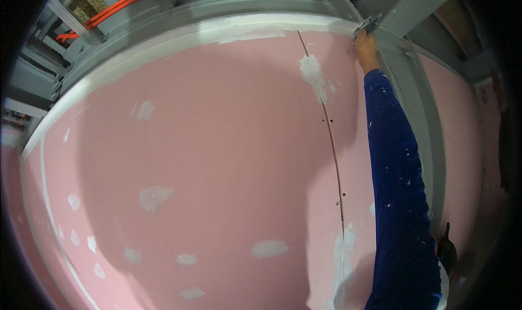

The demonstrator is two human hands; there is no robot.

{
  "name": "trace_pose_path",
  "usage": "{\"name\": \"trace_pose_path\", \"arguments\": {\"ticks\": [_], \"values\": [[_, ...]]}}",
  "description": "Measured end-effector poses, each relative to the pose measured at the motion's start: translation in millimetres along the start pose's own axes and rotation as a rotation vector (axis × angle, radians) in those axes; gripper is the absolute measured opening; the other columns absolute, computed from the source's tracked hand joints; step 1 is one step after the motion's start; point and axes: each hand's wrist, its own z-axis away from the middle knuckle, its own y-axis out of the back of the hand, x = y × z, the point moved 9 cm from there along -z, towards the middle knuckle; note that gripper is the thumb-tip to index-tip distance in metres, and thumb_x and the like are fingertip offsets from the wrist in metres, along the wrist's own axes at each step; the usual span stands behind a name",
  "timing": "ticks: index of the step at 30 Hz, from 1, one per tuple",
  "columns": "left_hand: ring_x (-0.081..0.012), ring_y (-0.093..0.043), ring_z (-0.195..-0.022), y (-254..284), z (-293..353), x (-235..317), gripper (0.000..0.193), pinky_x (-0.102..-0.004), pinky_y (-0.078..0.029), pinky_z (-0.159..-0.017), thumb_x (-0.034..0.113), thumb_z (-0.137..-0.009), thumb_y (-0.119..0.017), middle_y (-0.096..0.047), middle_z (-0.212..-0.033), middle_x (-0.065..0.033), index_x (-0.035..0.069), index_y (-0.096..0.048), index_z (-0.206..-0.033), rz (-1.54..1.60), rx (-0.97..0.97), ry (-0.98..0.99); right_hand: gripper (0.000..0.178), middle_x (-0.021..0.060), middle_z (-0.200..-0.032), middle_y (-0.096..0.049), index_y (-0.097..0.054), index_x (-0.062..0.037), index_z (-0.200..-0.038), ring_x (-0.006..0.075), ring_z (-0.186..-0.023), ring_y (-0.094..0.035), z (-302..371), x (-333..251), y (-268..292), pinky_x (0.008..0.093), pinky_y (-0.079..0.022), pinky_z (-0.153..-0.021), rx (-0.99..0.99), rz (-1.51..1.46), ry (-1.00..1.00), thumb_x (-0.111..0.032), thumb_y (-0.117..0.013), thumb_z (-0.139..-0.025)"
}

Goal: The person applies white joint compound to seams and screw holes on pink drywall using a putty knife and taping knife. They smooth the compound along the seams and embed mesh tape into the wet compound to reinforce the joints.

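At between one and two o'clock, our right hand (367, 45) is closed around a grey tool (365, 27), held near the top corner of a pink board (217, 141); whether the tool touches the board or the grey post (432, 147) beside it, we cannot tell. How our left hand stands, we cannot tell either. Below the right hand, our blue sleeve (394, 179), flecked with white, runs down to about five o'clock. Just left of the sleeve, we see a dark seam (332, 147) slanting from between twelve and one toward five o'clock, with a white patch (311, 73) over it at one and small dark holes on both its sides. Farther out, other pale patches dot the board, the broadest (155, 197) at eight o'clock, an oval one (270, 248) at six. A white band (179, 34) curves along the board's upper edge. Beyond it, among grey metal framing (217, 5), orange pipes (119, 7) cross at between ten and eleven o'clock.
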Motion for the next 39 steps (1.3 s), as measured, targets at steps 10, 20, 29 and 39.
{"name": "trace_pose_path", "arguments": {"ticks": [10,20,29,39], "values": [[-0.0284,-0.064,-0.104,5,25,-7,0.055,-0.0401,-0.051,-0.088,0.022,-0.091,-0.074,-0.067,-0.117,-0.0191,0.001,-0.053,-0.137,-0.014,-0.033,0.142,0.058,0.0340,-0.128,-0.060,-0.049,0.0072,-0.137,0.0489,-0.120,-0.057,22,-46,-3,0.0467,-0.044,-0.104,0.003,0.019,0.139,-0.032,-0.052,-0.094],[-0.0287,-0.064,-0.103,38,9,10,0.056,-0.0405,-0.051,-0.088,0.022,-0.091,-0.074,-0.067,-0.116,-0.0191,0.001,-0.053,-0.137,0.047,-0.084,0.313,0.077,0.0319,-0.122,-0.065,-0.032,0.0064,-0.149,0.0470,-0.116,-0.062,68,-87,-71,0.0459,-0.048,-0.102,0.046,0.114,0.136,-0.027,-0.063,-0.087],[-0.0290,-0.064,-0.104,144,-83,112,0.057,-0.0405,-0.051,-0.088,0.022,-0.091,-0.075,-0.067,-0.116,-0.0192,0.000,-0.052,-0.138,0.246,-0.051,0.566,0.080,0.0349,-0.129,-0.059,-0.028,0.0111,-0.147,0.0467,-0.120,-0.059,172,-158,-142,0.0466,-0.046,-0.104,0.093,-0.026,0.125,-0.023,-0.066,-0.085],[-0.0293,-0.063,-0.104,200,-109,162,0.058,-0.0406,-0.051,-0.088,0.022,-0.090,-0.075,-0.067,-0.117,-0.0193,-0.001,-0.051,-0.139,0.351,-0.004,0.707,0.085,0.0389,-0.146,-0.038,-0.022,0.0132,-0.149,0.0496,-0.133,-0.045,256,-214,-210,0.0489,-0.038,-0.114,0.031,-0.198,0.101,-0.014,-0.070,-0.085]]}}
